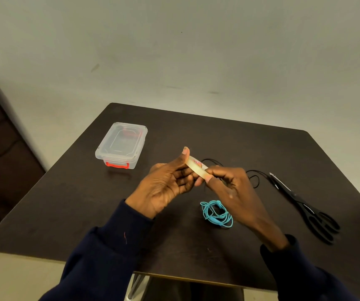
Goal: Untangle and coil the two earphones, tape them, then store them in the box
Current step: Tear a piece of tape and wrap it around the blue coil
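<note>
Left hand point(170, 181) and right hand point(233, 187) raised over dark table point(66, 203), both pinching translucent clear tape roll point(196, 168) between thumb and fingers. Coiled turquoise earphone cable point(217, 213) on table just below right hand. Loose black earphone cable point(254, 173) behind hands. Black scissors point(305, 205) far right. Lidded clear plastic box point(121, 145), red latches, back left.

The thin black earphone cable point(259, 171) lies partly hidden behind the right hand point(235, 190). Red lettering point(198, 163) on the translucent tape roll point(196, 170) is too blurred to read.
</note>
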